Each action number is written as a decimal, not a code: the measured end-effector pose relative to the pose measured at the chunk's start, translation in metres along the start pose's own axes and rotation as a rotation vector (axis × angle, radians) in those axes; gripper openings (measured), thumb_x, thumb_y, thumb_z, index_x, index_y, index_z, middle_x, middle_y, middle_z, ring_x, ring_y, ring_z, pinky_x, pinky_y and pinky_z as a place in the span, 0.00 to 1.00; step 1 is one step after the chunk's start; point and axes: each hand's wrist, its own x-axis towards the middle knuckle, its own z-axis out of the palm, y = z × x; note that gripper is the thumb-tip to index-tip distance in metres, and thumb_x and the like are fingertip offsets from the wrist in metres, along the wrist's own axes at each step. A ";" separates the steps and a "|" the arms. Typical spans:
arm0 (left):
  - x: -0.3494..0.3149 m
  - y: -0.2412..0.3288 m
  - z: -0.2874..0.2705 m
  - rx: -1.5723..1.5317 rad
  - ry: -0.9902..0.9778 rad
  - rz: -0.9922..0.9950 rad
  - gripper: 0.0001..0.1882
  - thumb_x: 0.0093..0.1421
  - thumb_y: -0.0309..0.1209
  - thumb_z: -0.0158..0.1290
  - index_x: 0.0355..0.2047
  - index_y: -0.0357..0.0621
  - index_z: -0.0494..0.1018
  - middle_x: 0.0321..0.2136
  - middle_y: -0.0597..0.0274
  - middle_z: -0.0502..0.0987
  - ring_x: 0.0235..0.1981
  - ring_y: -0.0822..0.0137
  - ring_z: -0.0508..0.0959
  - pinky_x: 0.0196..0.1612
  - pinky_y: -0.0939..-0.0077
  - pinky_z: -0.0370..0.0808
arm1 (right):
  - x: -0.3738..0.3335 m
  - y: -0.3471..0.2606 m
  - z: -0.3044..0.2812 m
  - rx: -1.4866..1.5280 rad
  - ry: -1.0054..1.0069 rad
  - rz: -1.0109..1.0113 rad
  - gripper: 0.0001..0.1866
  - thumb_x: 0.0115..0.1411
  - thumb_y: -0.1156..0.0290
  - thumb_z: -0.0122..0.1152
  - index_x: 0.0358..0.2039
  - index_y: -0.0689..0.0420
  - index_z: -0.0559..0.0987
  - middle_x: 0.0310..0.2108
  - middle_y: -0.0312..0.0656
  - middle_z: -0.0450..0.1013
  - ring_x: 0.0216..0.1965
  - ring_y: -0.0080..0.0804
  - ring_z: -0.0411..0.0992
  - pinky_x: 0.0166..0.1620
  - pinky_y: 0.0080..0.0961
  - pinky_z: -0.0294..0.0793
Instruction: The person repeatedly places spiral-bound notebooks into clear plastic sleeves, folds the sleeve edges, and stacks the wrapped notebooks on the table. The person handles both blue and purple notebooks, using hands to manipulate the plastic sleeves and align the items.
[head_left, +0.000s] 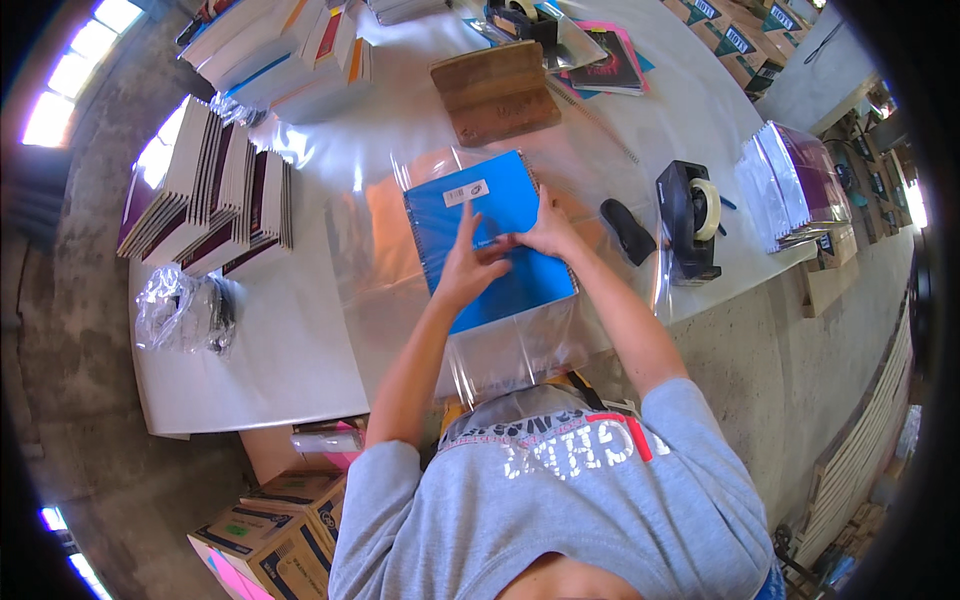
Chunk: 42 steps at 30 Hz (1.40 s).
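Subject item: one blue notebook (pixel 523 277), lying flat directly beneath both hands, with clear plastic film (pixel 537 347) showing around it. Its long axis runs away from the wearer, the far end canted toward the left-hand side. A wire coil follows the edge beyond the left hand; coil is also visible along the edge beside the right.

Governing relation: the left hand (pixel 466 270) lies over the inner part of the cover, the right hand (pixel 549 232) at the right edge — the right is therefore nearer to an edge. A white label (pixel 465 192) sits just ahead of the left index finger.

Left hand: well open, fingers spread, index extended; nothing seen in its grasp. Whether it presses on the cover or hovers cannot be determined. Right hand: partly open, thumb reaching inward over the cover toward the left hand, fingers bent near the coil edge. Whether it pinches the film or the edge — cannot tell.

Surroundings: a dark oval object (pixel 628 232) lies just right of the right hand, a black tape dispenser (pixel 688 235) farther right. A wooden stand (pixel 497 112) stands ahead of both hands; stacked books (pixel 205 200) lie well left of the left hand.
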 end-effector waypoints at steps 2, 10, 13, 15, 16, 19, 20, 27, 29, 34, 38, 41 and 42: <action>-0.002 -0.024 -0.015 0.397 0.073 0.098 0.52 0.47 0.30 0.63 0.64 0.40 0.40 0.64 0.47 0.49 0.65 0.52 0.49 0.62 0.64 0.57 | 0.002 0.000 0.001 -0.004 0.011 0.016 0.71 0.30 0.39 0.72 0.64 0.64 0.40 0.60 0.68 0.49 0.61 0.61 0.51 0.61 0.44 0.55; -0.011 -0.045 -0.024 0.728 0.087 0.048 0.45 0.44 0.32 0.64 0.60 0.33 0.54 0.64 0.43 0.47 0.65 0.46 0.45 0.64 0.60 0.51 | -0.046 0.036 -0.055 -0.563 0.468 0.225 0.39 0.55 0.50 0.56 0.63 0.48 0.54 0.62 0.54 0.52 0.64 0.57 0.46 0.59 0.64 0.43; -0.009 -0.045 -0.022 0.709 0.080 0.038 0.45 0.44 0.32 0.64 0.60 0.34 0.54 0.64 0.43 0.46 0.65 0.46 0.44 0.64 0.60 0.51 | -0.049 0.080 -0.086 -0.629 0.138 0.388 0.40 0.51 0.58 0.62 0.62 0.44 0.55 0.56 0.49 0.62 0.57 0.51 0.60 0.52 0.49 0.64; -0.008 -0.048 -0.022 0.729 0.065 0.020 0.46 0.45 0.35 0.64 0.61 0.36 0.53 0.64 0.46 0.44 0.66 0.49 0.42 0.64 0.62 0.50 | -0.035 0.068 -0.101 -0.577 0.208 0.335 0.38 0.51 0.59 0.61 0.61 0.45 0.57 0.54 0.49 0.64 0.55 0.51 0.63 0.50 0.46 0.68; -0.007 -0.048 -0.021 0.739 0.058 0.010 0.46 0.45 0.36 0.63 0.62 0.38 0.52 0.65 0.48 0.44 0.66 0.50 0.41 0.65 0.62 0.49 | -0.019 0.058 -0.115 -0.482 0.269 0.328 0.37 0.51 0.60 0.61 0.61 0.47 0.59 0.53 0.49 0.65 0.54 0.51 0.64 0.50 0.47 0.68; -0.006 -0.045 -0.021 0.715 0.027 0.027 0.46 0.45 0.37 0.63 0.62 0.38 0.52 0.65 0.48 0.43 0.66 0.50 0.41 0.65 0.62 0.49 | 0.027 0.051 -0.138 -0.481 0.531 0.223 0.33 0.53 0.56 0.58 0.58 0.52 0.62 0.49 0.51 0.69 0.51 0.50 0.67 0.49 0.45 0.68; -0.007 -0.045 -0.023 0.706 0.035 0.036 0.46 0.45 0.35 0.64 0.61 0.36 0.53 0.65 0.46 0.44 0.66 0.49 0.42 0.64 0.62 0.50 | 0.036 0.050 -0.137 -0.539 0.635 0.186 0.32 0.55 0.56 0.57 0.57 0.54 0.64 0.48 0.52 0.69 0.51 0.50 0.67 0.50 0.44 0.68; -0.011 -0.055 -0.024 0.684 0.095 0.088 0.46 0.44 0.33 0.64 0.60 0.34 0.54 0.64 0.44 0.46 0.65 0.45 0.44 0.64 0.60 0.52 | -0.052 0.072 -0.074 -0.780 0.331 0.414 0.28 0.60 0.55 0.46 0.56 0.60 0.63 0.52 0.51 0.67 0.53 0.46 0.65 0.53 0.47 0.63; -0.009 -0.057 -0.021 0.687 0.095 0.106 0.46 0.44 0.34 0.64 0.60 0.33 0.54 0.64 0.43 0.46 0.65 0.45 0.45 0.63 0.59 0.52 | -0.083 0.124 -0.014 -1.050 0.720 0.247 0.28 0.59 0.63 0.50 0.58 0.60 0.61 0.51 0.50 0.68 0.47 0.50 0.70 0.51 0.37 0.67; -0.009 -0.057 -0.023 0.689 0.099 0.105 0.45 0.44 0.34 0.64 0.59 0.32 0.55 0.63 0.42 0.46 0.65 0.44 0.45 0.63 0.59 0.52 | -0.079 0.111 -0.015 0.060 0.736 0.127 0.35 0.54 0.68 0.61 0.60 0.59 0.58 0.49 0.53 0.69 0.47 0.43 0.70 0.47 0.30 0.69; -0.010 -0.049 -0.021 0.678 0.075 0.115 0.45 0.44 0.34 0.64 0.59 0.32 0.55 0.63 0.42 0.46 0.65 0.45 0.45 0.63 0.59 0.52 | -0.041 0.161 -0.052 0.406 0.840 0.361 0.38 0.48 0.61 0.68 0.57 0.59 0.63 0.39 0.46 0.74 0.32 0.32 0.73 0.37 0.25 0.71; -0.010 -0.053 -0.023 0.684 0.081 0.112 0.44 0.44 0.33 0.64 0.59 0.32 0.55 0.63 0.41 0.46 0.65 0.45 0.45 0.63 0.60 0.52 | -0.016 0.168 -0.074 0.187 0.708 0.308 0.30 0.45 0.57 0.69 0.45 0.61 0.74 0.30 0.43 0.76 0.25 0.30 0.72 0.32 0.25 0.71; -0.009 -0.054 -0.024 0.694 0.081 0.111 0.45 0.44 0.33 0.64 0.59 0.32 0.54 0.63 0.41 0.46 0.65 0.45 0.45 0.63 0.60 0.52 | -0.013 0.156 -0.085 0.021 0.637 0.265 0.27 0.44 0.57 0.69 0.40 0.62 0.77 0.27 0.42 0.76 0.23 0.30 0.72 0.32 0.25 0.70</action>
